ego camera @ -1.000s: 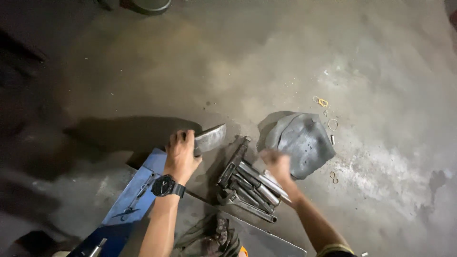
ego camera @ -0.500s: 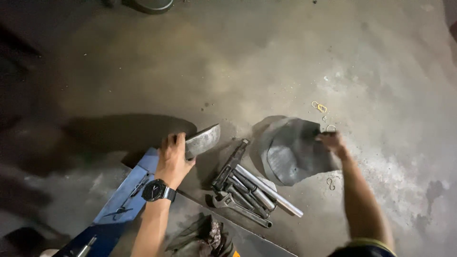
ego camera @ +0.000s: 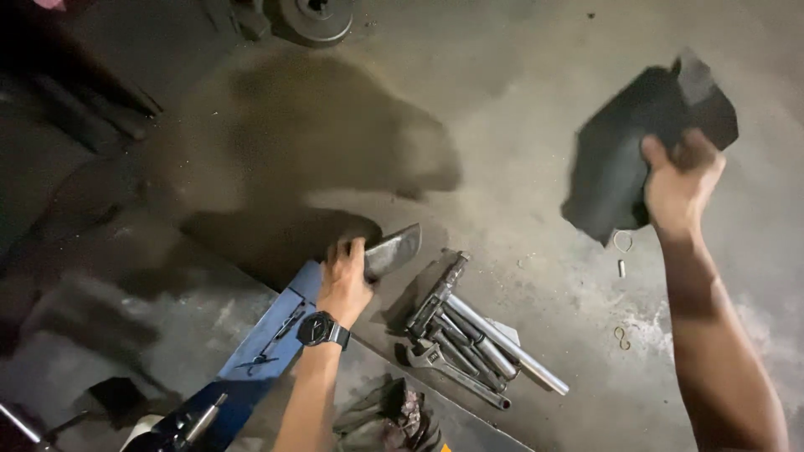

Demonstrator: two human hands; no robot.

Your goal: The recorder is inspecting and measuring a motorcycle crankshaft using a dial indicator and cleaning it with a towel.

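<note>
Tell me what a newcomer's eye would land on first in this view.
First, the right hand at upper right, gripping a dark, crumpled sheet lifted off the concrete floor. Next, the left hand, wearing a black watch, resting on a grey metal piece at the end of a blue frame. Between them lies a pile of metal rods and a wrench, with small rings scattered nearby.

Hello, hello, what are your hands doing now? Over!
Left hand gripping grey metal plate beside blue frame. Right hand lifting dark rubber sheet clear. Steel wrenches and bars between.
</note>
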